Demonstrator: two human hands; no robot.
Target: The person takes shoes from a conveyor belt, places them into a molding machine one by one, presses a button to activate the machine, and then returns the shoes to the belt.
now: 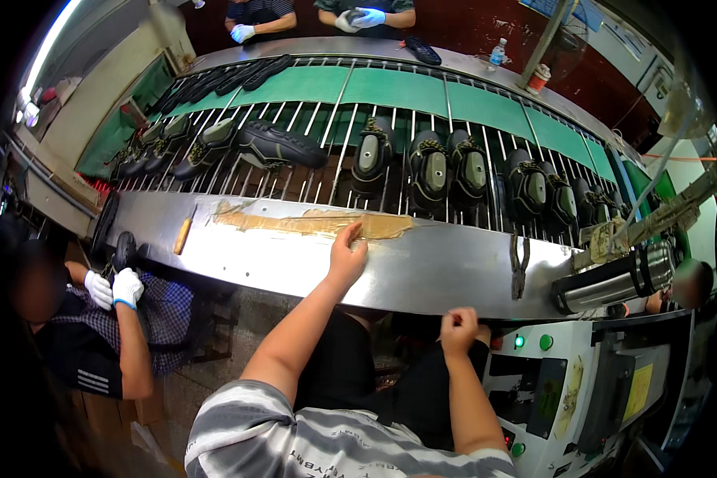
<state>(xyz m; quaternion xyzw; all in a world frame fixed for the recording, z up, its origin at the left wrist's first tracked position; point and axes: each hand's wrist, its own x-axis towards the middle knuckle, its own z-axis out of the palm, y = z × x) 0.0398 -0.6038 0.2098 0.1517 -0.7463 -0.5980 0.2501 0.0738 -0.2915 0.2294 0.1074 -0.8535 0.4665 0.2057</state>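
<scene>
Seemingly between grasps: the left hand point(347, 253), empty, fingers loosely apart, is over the worktop point(446, 271); the right hand point(459, 331), at its four o'clock, curls, grip unclear. Taking the shoe point(370, 158) towards twelve calls for reaching forward.

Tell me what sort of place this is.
Probably a shoe factory's work line: similar dark shoes sit along a barred rack, pliers lie on the steel bench, and a co-worker's gloved hand is at a shoe.
</scene>
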